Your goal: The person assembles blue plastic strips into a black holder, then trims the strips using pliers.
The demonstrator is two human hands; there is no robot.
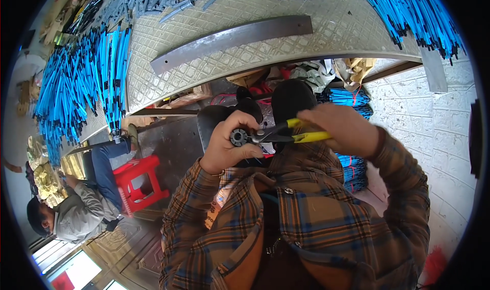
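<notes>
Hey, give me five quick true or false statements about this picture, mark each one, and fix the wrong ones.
1. The right hand holds yellow-handled pliers. True.
2. The left hand is empty. False: the left hand holds a dark round piece with a notched end.
3. A long metal strip lies on the table. True.
4. The plastic stool is green. False: the plastic stool is red.
5. The person wears a plaid shirt. True.
</notes>
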